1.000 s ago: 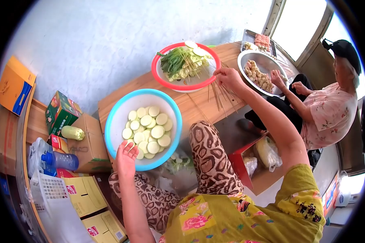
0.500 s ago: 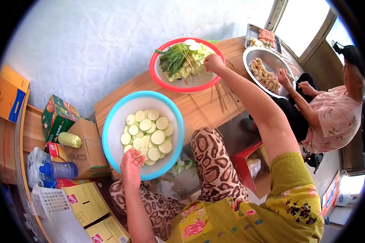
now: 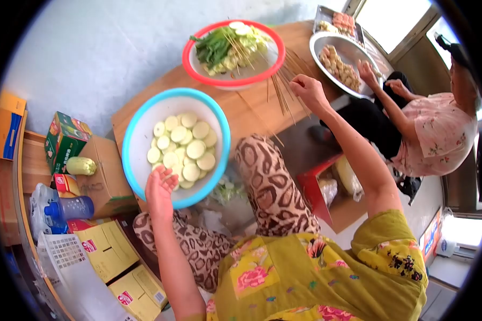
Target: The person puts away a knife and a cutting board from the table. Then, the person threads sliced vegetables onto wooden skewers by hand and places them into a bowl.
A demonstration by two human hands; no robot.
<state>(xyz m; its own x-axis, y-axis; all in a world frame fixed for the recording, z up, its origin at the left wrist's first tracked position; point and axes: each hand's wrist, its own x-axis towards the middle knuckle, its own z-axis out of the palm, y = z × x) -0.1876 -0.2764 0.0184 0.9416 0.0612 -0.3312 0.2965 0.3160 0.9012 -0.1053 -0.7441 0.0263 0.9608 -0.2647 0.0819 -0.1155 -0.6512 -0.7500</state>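
My left hand (image 3: 161, 192) is at the near rim of a blue-rimmed bowl (image 3: 224, 115), palm up, with its fingers loosely curled and apart. Pale round zucchini slices (image 3: 182, 140) lie inside that bowl. Over the right part of the table, my right hand (image 3: 309, 93) is closed, its fingertips together; whether something thin is between them cannot be made out. Thin wooden skewers (image 3: 279, 96) lie beside it along the table edge. Farther back, a red-rimmed bowl (image 3: 189, 67) holds leafy greens (image 3: 214, 49), cabbage-like pieces and several skewers.
A person in a pink floral top (image 3: 439, 131) sits at right, hands by a metal basin (image 3: 321, 40) of pale chunks. Behind it is a tray of skewered food (image 3: 342, 22). Cartons (image 3: 110, 249), a whole zucchini (image 3: 81, 166) and a blue bottle (image 3: 72, 208) are at left.
My right hand has left the red-rimmed bowl's edge and come nearer to me, beside the skewers. My left hand stays at the blue-rimmed bowl. The camera view has shifted slightly.
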